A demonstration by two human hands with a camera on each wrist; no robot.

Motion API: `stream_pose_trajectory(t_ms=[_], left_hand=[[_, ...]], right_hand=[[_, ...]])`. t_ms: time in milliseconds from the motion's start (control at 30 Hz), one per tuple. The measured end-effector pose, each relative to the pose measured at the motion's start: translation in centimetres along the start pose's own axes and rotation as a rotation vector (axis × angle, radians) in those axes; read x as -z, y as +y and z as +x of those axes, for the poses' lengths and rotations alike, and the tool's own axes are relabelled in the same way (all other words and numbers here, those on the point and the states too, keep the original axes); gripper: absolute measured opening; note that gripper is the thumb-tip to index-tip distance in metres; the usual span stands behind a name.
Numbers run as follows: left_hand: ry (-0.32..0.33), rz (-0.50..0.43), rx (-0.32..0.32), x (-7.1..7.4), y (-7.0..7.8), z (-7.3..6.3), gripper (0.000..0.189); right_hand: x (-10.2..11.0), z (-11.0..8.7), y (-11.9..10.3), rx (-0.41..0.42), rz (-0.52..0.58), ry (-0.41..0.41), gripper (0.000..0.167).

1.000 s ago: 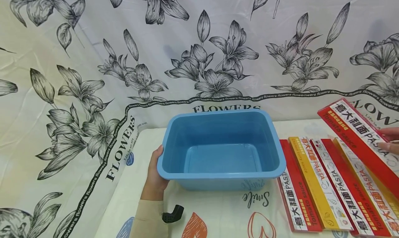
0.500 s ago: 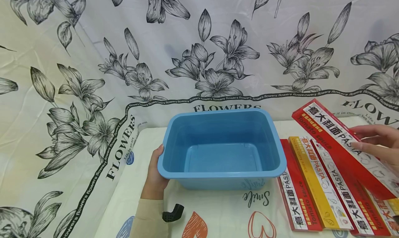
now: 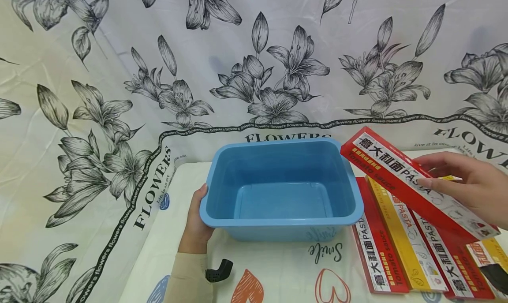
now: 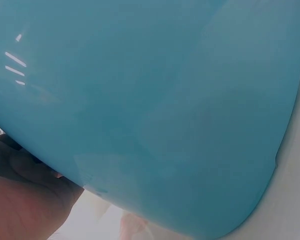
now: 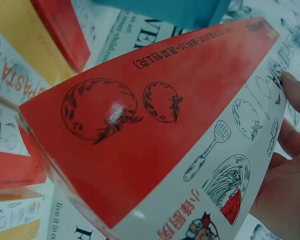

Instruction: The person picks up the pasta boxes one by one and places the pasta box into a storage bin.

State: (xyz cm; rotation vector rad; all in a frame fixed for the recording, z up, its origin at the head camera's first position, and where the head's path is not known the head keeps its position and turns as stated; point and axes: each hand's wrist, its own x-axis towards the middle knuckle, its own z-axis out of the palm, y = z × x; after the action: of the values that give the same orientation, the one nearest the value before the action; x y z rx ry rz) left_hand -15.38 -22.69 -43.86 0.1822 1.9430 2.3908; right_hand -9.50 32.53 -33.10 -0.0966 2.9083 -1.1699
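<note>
A blue plastic basin [image 3: 283, 223] stands in the middle, its inside bare. My left hand [image 3: 197, 226] holds the basin's left side near the rim; some of its fingers are hidden. In the left wrist view the basin wall [image 4: 155, 100] fills most of the picture, with part of the hand [image 4: 30, 195] at lower left. My right hand [image 3: 464, 184] pinches a red tomato sauce pasta box [image 3: 409, 184], tilted and raised over the other boxes. Its upper left end overlaps the basin's right rim in the head view. The right wrist view shows the box's red face [image 5: 140, 115] close up.
Right of the basin, several long pasta boxes lie side by side: a red one [image 3: 379, 250], a yellow one [image 3: 416, 250] and others partly hidden under the raised box. A flower-printed cloth [image 3: 278, 73] hangs behind. The table cover [image 3: 285, 272] carries printed hearts.
My right hand has come in from the right edge, carrying the red pasta box leftward up to the basin's right rim. My left hand and the basin have stayed in place.
</note>
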Motion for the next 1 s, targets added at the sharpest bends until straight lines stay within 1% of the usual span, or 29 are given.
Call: stream_pose_trajectory(t_ms=[167, 267, 433, 567, 767, 1000], left_hand=[[-0.009, 0.010, -0.007, 0.1, 0.0, 0.0, 0.075], [-0.015, 0.011, -0.015, 0.2, 0.0, 0.0, 0.074], [-0.028, 0.007, -0.025, 0.3, -0.1, 0.0, 0.074], [-0.018, 0.008, -0.024, 0.4, -0.3, 0.1, 0.073], [-0.011, 0.017, -0.023, 0.5, -0.4, 0.1, 0.073], [-0.011, 0.014, -0.024, 0.4, -0.2, 0.1, 0.073]], right_hand=[[-0.1, 0.3, -1.6, 0.030, 0.005, -0.027, 0.054], [0.0, 0.6, -2.6, 0.031, 0.010, -0.054, 0.055], [0.4, 1.1, -4.3, 0.051, -0.005, -0.057, 0.053], [0.8, 1.3, -5.6, 0.061, -0.002, -0.068, 0.055], [1.1, 1.8, -7.1, 0.108, -0.023, -0.044, 0.053], [1.2, 2.2, -8.3, 0.149, -0.013, -0.010, 0.053]])
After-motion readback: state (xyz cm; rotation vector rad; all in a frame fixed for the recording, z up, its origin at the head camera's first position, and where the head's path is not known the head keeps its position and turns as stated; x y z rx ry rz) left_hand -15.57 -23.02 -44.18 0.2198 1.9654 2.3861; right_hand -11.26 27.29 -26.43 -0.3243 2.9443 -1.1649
